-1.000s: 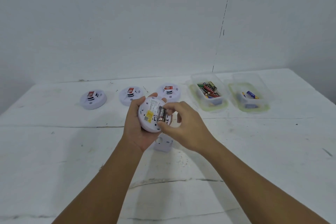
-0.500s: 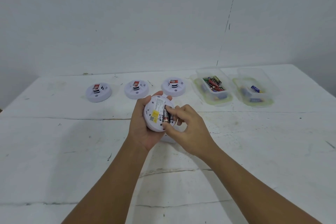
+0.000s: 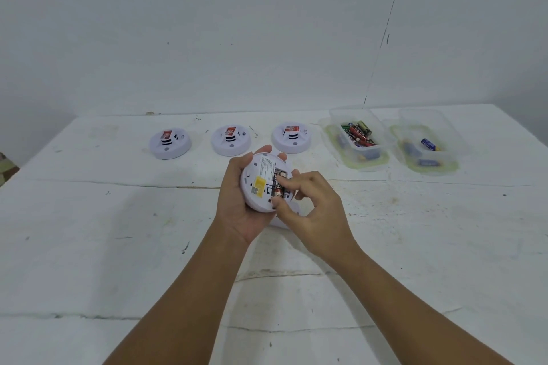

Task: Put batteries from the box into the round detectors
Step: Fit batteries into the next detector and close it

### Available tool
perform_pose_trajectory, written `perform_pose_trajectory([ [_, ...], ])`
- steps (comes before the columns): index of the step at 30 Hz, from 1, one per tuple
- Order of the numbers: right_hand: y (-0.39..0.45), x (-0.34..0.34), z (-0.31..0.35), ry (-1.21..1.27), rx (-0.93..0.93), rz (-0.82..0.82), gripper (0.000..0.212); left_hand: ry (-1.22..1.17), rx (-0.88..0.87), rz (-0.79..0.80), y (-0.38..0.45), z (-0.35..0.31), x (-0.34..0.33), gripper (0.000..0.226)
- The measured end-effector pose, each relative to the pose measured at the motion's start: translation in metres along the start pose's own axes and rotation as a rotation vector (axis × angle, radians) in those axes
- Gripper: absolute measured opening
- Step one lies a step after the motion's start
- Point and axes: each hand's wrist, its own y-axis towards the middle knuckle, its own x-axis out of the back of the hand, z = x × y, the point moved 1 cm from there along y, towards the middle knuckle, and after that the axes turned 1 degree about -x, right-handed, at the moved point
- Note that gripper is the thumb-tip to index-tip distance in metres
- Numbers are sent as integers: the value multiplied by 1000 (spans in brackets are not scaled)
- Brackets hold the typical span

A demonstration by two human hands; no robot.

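Right hand [image 3: 314, 210] on battery [image 3: 278, 184] — detector [image 3: 261, 184]

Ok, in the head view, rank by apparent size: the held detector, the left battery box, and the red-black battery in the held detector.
1. Left battery box.
2. Held detector, though it is nearer the camera, so true order with the box is unsure.
3. Red-black battery, clearly smallest.

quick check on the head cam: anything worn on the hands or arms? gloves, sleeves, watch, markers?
Nothing worn. The left hand and right hand are bare, with no gloves, rings or tape showing. Both forearms are bare down to the bottom edge of the frame: no sleeves, watch, wristband, cables or tracking markers in view. Anything above the elbows lies outside the picture.
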Motion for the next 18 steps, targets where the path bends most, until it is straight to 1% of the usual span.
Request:
perform_pose_trajectory([
  [5,-2,2,-5,21,16,-17,30,4,-2,-12,1,2,-3,35],
  [12,6,8,-2,-8,77,-5,29,12,-13,12,2,0,-7,34],
  [16,7,12,-2,-49,82,6,40,33,-17,-14,1,-1,-12,32],
  [18,9,12,-4,-63,106,1,40,49,-34,-31,-1,-2,-16,32],
])
